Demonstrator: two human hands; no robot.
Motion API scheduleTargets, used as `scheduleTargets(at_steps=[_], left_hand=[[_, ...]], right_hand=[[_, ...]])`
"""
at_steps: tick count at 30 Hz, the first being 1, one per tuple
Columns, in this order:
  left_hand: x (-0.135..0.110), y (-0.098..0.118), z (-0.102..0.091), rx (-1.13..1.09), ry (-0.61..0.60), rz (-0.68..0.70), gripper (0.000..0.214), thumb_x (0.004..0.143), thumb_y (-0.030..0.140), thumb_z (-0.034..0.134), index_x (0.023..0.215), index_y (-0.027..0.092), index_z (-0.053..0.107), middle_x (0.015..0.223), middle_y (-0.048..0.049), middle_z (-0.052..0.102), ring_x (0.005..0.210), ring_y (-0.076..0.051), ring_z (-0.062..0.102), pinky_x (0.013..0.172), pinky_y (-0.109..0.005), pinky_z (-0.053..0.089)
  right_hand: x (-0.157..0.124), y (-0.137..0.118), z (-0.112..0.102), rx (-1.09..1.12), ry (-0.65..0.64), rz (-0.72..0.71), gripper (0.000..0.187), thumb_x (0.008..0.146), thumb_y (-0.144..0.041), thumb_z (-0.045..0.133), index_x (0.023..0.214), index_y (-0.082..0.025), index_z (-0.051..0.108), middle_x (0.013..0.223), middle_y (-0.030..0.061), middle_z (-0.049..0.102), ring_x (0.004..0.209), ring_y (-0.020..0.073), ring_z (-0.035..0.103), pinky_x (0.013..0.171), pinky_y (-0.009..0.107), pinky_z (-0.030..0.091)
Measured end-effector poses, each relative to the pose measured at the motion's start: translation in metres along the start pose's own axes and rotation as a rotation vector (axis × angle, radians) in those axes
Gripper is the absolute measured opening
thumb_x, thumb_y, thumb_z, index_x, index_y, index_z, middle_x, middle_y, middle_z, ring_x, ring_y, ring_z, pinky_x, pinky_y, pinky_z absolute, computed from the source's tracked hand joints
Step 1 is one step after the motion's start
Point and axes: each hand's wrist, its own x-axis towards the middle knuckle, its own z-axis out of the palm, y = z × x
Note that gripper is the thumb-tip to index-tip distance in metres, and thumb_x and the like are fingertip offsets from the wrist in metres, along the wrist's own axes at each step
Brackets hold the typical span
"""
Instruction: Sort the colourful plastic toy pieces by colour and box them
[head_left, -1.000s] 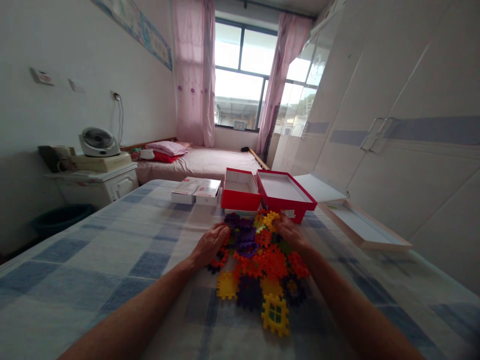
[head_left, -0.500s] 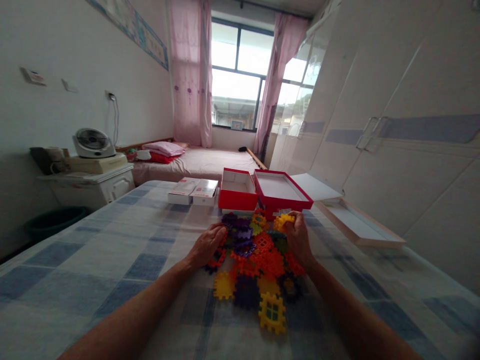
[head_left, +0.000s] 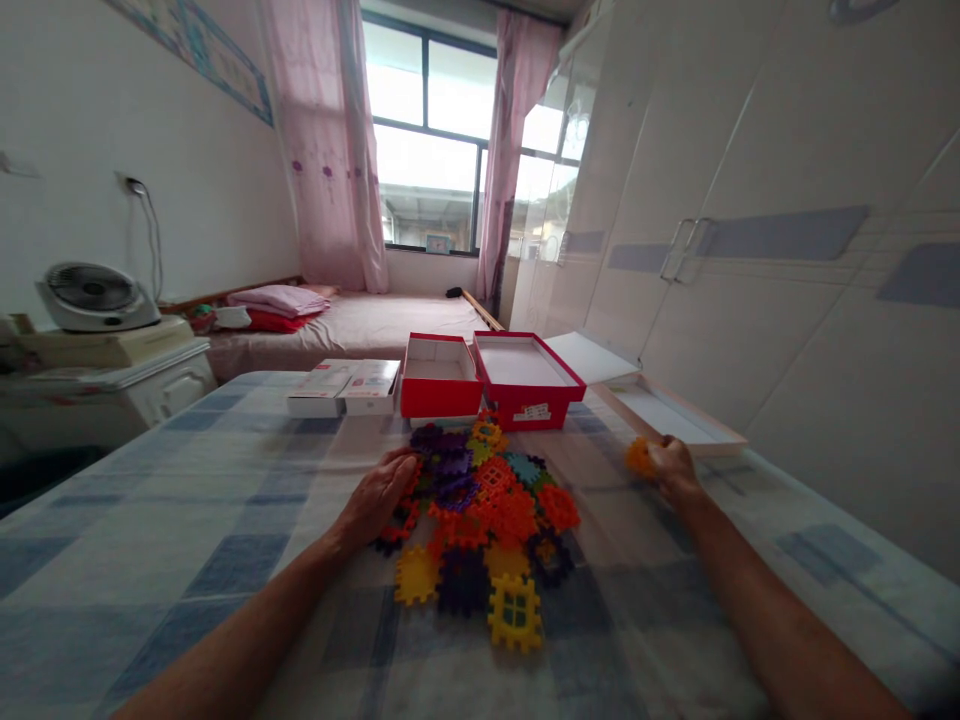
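Note:
A heap of interlocking plastic tiles (head_left: pixel 487 520) in orange, purple, yellow and teal lies on the blue-checked cloth of the table (head_left: pixel 225 520). My left hand (head_left: pixel 379 493) lies flat on the heap's left edge, fingers spread over orange and purple tiles. My right hand (head_left: pixel 670 466) is out to the right of the heap, closed on a yellow-orange tile (head_left: pixel 640 456) close to the cloth. A yellow window-shaped tile (head_left: pixel 515 612) lies nearest me.
Two open red boxes (head_left: pixel 439 380) (head_left: pixel 529 380) stand just behind the heap. Two white packs (head_left: pixel 345 386) sit left of them. A flat white tray with a wooden rim (head_left: pixel 675 415) lies at the right edge, near the wardrobe. A fan stands on a cabinet (head_left: pixel 105 345) at left.
My right hand lifted a yellow-orange tile from the far side of the heap and carried it to the right, beside the tray. My left hand has stayed on the heap. The view swung right.

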Motion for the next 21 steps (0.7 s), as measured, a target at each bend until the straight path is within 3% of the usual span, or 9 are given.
scheduleTargets(at_steps=[2,4,6,9,11,13,16,21], left_hand=[[0.000,0.002,0.000,0.001,-0.002,-0.004,0.054,0.092,0.050,0.023,0.105,0.017,0.064,0.119,-0.0076,0.059,0.109,-0.021,0.055,0.100,-0.032,0.038],[0.000,0.004,0.001,0.002,-0.002,-0.003,0.054,0.092,0.049,0.023,0.105,0.016,0.064,0.120,-0.0084,0.059,0.110,-0.020,0.055,0.101,-0.031,0.038],[-0.001,0.006,0.000,0.001,0.000,-0.002,0.054,0.092,0.050,0.023,0.104,0.017,0.064,0.120,-0.0084,0.059,0.110,-0.020,0.055,0.100,-0.031,0.038],[-0.001,0.006,0.000,-0.003,0.004,0.001,0.053,0.092,0.050,0.024,0.104,0.017,0.064,0.119,-0.0074,0.059,0.110,-0.020,0.055,0.100,-0.029,0.038],[-0.001,0.006,0.000,-0.003,0.002,0.000,0.053,0.092,0.050,0.024,0.105,0.017,0.064,0.120,-0.0072,0.059,0.110,-0.019,0.055,0.100,-0.029,0.037],[-0.001,0.005,0.000,0.002,0.001,-0.007,0.053,0.093,0.050,0.024,0.105,0.017,0.063,0.121,-0.0073,0.058,0.111,-0.019,0.054,0.101,-0.028,0.036],[0.000,0.004,0.001,0.004,-0.001,-0.012,0.053,0.093,0.049,0.024,0.106,0.016,0.063,0.122,-0.0078,0.057,0.112,-0.019,0.054,0.102,-0.028,0.036],[-0.001,0.005,0.002,-0.006,-0.002,-0.002,0.052,0.093,0.048,0.024,0.108,0.016,0.063,0.121,-0.0085,0.057,0.111,-0.019,0.054,0.102,-0.029,0.036]], right_hand=[[-0.004,-0.007,-0.005,-0.117,0.069,0.027,0.045,0.057,-0.023,0.058,0.101,-0.013,0.058,0.101,0.0201,0.058,0.108,0.0356,0.051,0.088,0.051,0.042],[-0.015,-0.019,-0.001,-0.147,0.052,-0.049,0.052,0.062,-0.021,0.055,0.113,-0.013,0.055,0.116,0.0211,0.055,0.115,0.0332,0.048,0.095,0.050,0.037],[-0.030,-0.037,0.011,-0.126,-0.114,-0.244,0.047,0.069,-0.020,0.049,0.115,-0.014,0.055,0.113,0.0159,0.059,0.108,0.0261,0.055,0.094,0.042,0.040],[-0.058,-0.066,0.040,-0.112,-0.449,-0.591,0.035,0.076,-0.019,0.043,0.104,-0.017,0.063,0.103,0.0093,0.066,0.095,0.0205,0.061,0.088,0.035,0.044],[-0.076,-0.083,0.064,-0.139,-0.604,-0.709,0.033,0.078,-0.020,0.043,0.103,-0.019,0.065,0.105,0.0076,0.067,0.095,0.0201,0.062,0.088,0.033,0.044],[-0.090,-0.096,0.087,-0.181,-0.691,-0.717,0.035,0.081,-0.023,0.043,0.109,-0.019,0.063,0.106,0.0077,0.067,0.096,0.0214,0.062,0.087,0.033,0.044],[-0.105,-0.106,0.114,-0.255,-0.700,-0.643,0.035,0.083,-0.032,0.047,0.114,-0.023,0.062,0.107,0.0072,0.067,0.097,0.0246,0.062,0.084,0.036,0.044],[-0.113,-0.105,0.136,-0.192,-0.718,-0.550,0.039,0.071,-0.039,0.063,0.107,-0.023,0.065,0.102,0.0071,0.068,0.096,0.0259,0.061,0.083,0.036,0.044]])
